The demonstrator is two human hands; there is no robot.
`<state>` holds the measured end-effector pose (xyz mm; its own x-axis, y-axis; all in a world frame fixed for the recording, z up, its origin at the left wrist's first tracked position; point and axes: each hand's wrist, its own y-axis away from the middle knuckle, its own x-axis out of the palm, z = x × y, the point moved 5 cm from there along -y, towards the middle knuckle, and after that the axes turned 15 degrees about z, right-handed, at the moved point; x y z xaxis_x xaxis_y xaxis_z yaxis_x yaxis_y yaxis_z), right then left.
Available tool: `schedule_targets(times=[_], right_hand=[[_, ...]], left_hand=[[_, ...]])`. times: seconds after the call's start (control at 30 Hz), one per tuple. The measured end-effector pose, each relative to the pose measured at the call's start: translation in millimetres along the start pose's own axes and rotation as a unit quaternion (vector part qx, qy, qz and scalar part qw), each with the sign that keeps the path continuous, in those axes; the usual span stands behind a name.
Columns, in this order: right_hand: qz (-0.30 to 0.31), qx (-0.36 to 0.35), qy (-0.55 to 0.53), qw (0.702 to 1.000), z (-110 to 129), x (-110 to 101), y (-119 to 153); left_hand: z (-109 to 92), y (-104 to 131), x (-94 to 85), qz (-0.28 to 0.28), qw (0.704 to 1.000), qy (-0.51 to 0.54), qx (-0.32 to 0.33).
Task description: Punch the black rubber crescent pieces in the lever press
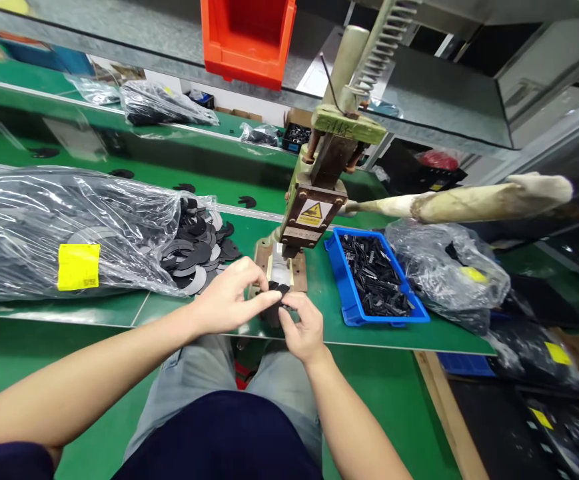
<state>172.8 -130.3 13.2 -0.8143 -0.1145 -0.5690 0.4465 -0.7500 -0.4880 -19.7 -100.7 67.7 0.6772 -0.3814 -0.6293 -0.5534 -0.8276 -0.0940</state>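
In the head view, my left hand [236,297] and my right hand [303,327] meet at the front of a hand press [314,200]. Between their fingertips is a small black plastic part [278,288], partly covered by the fingers. My left thumb and fingers pinch it from the left; my right thumb and forefinger close on its right side. Just beyond the part is the press's metal fixture [282,267], below the ram. The press's long wrapped lever [469,200] points out to the right.
A blue tray [346,310] of small black parts stands right of the press. To the left, a clear plastic bag [114,220] spills curved black pieces [196,250] onto the green bench [169,310]. An orange bin [249,70] sits on the shelf above. Another bag [449,267] lies at right.
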Motion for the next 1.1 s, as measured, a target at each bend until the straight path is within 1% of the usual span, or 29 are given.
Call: schedule_targets(times=[0.03, 0.1, 0.2, 0.3, 0.37, 0.43, 0.5, 0.57, 0.6, 0.67, 0.73, 0.77, 0.83, 0.9, 0.93, 0.97, 1.03, 1.1], right_hand=[[-0.001, -0.002, 0.004, 1.0, 0, 1, 0], [0.003, -0.006, 0.012, 1.0, -1, 2, 1], [0.017, -0.008, 0.015, 1.0, -1, 2, 0], [0.026, 0.002, 0.004, 1.0, -2, 0, 2], [0.023, 0.015, -0.012, 1.0, -2, -1, 6], [0.012, 0.031, -0.031, 0.999, -3, -3, 10], [-0.002, 0.052, -0.049, 0.997, -4, -6, 15], [-0.008, 0.072, -0.066, 0.995, -4, -10, 18], [-0.006, 0.081, -0.075, 0.994, -3, -12, 19], [0.005, 0.1, -0.092, 0.991, -1, -17, 20], [0.016, 0.128, -0.112, 0.985, 0, -20, 22], [0.02, 0.144, -0.124, 0.982, 0, -21, 23], [0.024, 0.176, -0.142, 0.974, 0, -25, 24], [0.027, 0.2, -0.147, 0.968, -2, -32, 24], [0.024, 0.21, -0.141, 0.967, -3, -38, 22], [0.018, 0.22, -0.13, 0.967, -6, -46, 20], [0.003, 0.235, -0.096, 0.967, -17, -66, 10], [-0.006, 0.246, -0.048, 0.968, -35, -91, -6]], left_hand=[[-4, -1, 3.4, 0.01, 0.999, -0.03, 0.016], [-7, -3, 11.7, 0.029, 0.998, -0.05, 0.019], [-4, -7, 21.8, 0.031, 0.999, -0.039, -0.004], [-1, -9, 28.3, 0.03, 0.999, -0.019, -0.014], [2, -11, 31.9, 0.045, 0.998, 0.021, -0.033], [6, -13, 35.8, 0.07, 0.993, 0.084, -0.052], [11, -14, 38.5, 0.077, 0.984, 0.152, -0.06], [16, -14, 41.2, 0.065, 0.97, 0.225, -0.066], [20, -14, 44.5, 0.068, 0.958, 0.27, -0.072], [24, -13, 56.8, 0.113, 0.921, 0.364, -0.083], [27, -13, 70.1, 0.166, 0.887, 0.423, -0.082], [28, -13, 75.4, 0.182, 0.878, 0.436, -0.078], [32, -14, 82.4, 0.184, 0.873, 0.446, -0.069], [40, -15, 87.0, 0.176, 0.874, 0.448, -0.066], [45, -14, 88.3, 0.168, 0.882, 0.436, -0.068], [51, -14, 88.5, 0.154, 0.897, 0.409, -0.071], [64, -10, 87.8, 0.125, 0.938, 0.315, -0.071], [74, -2, 89.5, 0.108, 0.97, 0.21, -0.06]])
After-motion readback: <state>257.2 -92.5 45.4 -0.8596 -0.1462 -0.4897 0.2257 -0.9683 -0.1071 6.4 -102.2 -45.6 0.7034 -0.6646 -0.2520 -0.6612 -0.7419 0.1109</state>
